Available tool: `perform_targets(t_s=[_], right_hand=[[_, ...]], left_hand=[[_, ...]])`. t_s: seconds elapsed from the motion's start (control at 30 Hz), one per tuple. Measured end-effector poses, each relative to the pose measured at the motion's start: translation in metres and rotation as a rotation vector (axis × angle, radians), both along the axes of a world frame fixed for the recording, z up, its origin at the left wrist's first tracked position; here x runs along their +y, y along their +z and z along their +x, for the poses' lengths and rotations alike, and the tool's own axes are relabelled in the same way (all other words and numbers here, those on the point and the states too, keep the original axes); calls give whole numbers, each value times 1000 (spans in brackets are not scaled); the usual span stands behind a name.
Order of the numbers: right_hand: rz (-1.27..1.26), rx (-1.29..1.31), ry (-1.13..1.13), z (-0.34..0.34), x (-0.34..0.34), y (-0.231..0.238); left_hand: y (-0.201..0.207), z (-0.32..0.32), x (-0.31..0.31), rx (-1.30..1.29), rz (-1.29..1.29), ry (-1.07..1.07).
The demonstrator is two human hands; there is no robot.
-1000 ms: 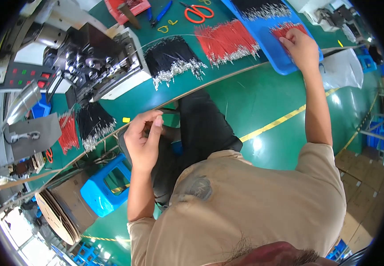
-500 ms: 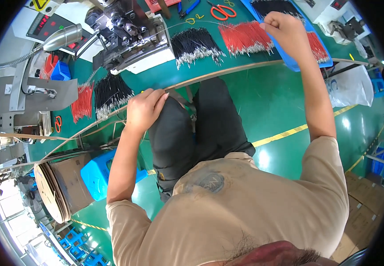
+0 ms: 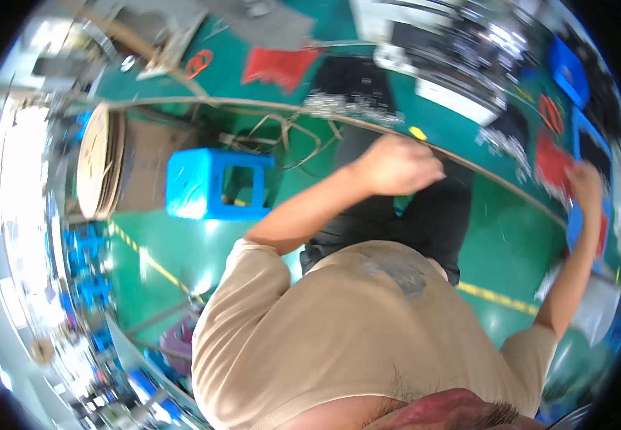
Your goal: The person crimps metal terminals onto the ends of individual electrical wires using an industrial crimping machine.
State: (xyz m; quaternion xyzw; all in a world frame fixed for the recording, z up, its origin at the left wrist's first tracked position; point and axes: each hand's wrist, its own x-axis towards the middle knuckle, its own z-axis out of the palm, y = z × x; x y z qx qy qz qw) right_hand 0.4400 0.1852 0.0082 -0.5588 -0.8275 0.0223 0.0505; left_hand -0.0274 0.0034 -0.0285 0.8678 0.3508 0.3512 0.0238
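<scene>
My left hand (image 3: 402,166) hovers above my thighs by the table's front edge. Its fingers curl into a loose fist, and nothing shows in it. A small yellow piece (image 3: 417,133) sits on the edge just beyond. At the far right my right hand (image 3: 585,185) is closed, beside a bundle of red wires (image 3: 552,162) and over the near side of a blue tray (image 3: 577,228). Blur hides what its fingertips hold, if anything. The tray holds black wires (image 3: 595,154) and red wires (image 3: 602,233).
A metal bench machine (image 3: 461,61) stands on the green table, with black wires (image 3: 507,136) to its right. Left of it lie more black wires (image 3: 353,86), red wires (image 3: 279,67) and orange-handled scissors (image 3: 198,64). A blue stool (image 3: 217,184) and cardboard reel (image 3: 101,161) stand below.
The view has swung left, so the table and machine appear farther right. My left hand has come off the table edge and curled. My right hand remains by the tray and red wires.
</scene>
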Motion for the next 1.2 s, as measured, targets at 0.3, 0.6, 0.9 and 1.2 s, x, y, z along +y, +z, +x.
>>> perform_targets(t_s=[0.3,0.6,0.9,1.2], right_hand=[[-291,409,-232,14,5,-6],[-198,580,-283,45,-4,-5],[-116,768,-371,29,-21,-1],[-87,820,-401,15,-30,9]], left_hand=[[69,-164,-41,-318,-121,832],[55,-330,26,569,-55,765],[54,-341,33,1056,7,382],[75,-349,33,1199,59,310]])
